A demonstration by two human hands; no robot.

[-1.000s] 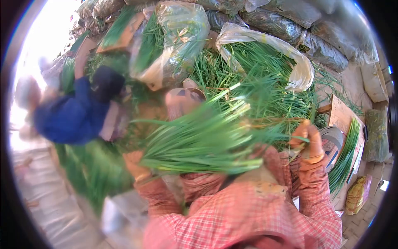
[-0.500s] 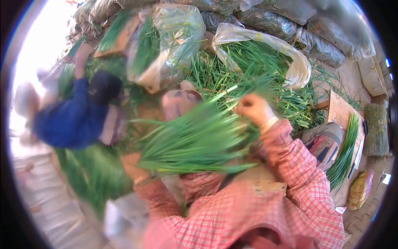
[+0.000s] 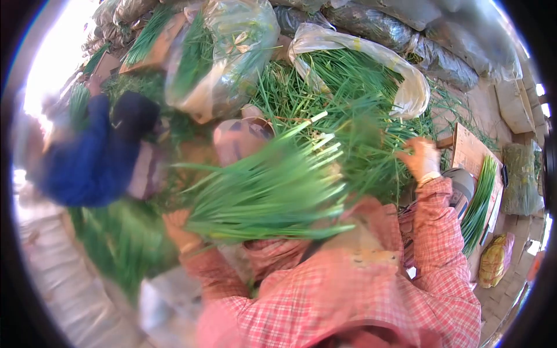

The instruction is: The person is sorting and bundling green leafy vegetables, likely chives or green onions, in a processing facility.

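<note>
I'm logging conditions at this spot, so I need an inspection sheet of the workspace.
Surface: floor, partly covered by loose greens.
Job's things: green bundle, blurred, spread across the person's front.
Clutter: loose greens beside an open plastic bag; patterned sack at right.
Left hand: at the bundle's left end; grip unclear.
Right hand: fingers curled, near loose greens; hold unclear.
Cables: nothing seen.
Surroundings: filled plastic bags stacked behind; blurred person in blue at left.

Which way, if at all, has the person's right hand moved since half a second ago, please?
Yes: the right hand has moved rightward in the view, and is now clearly nearer the brown board than it was then.
</note>
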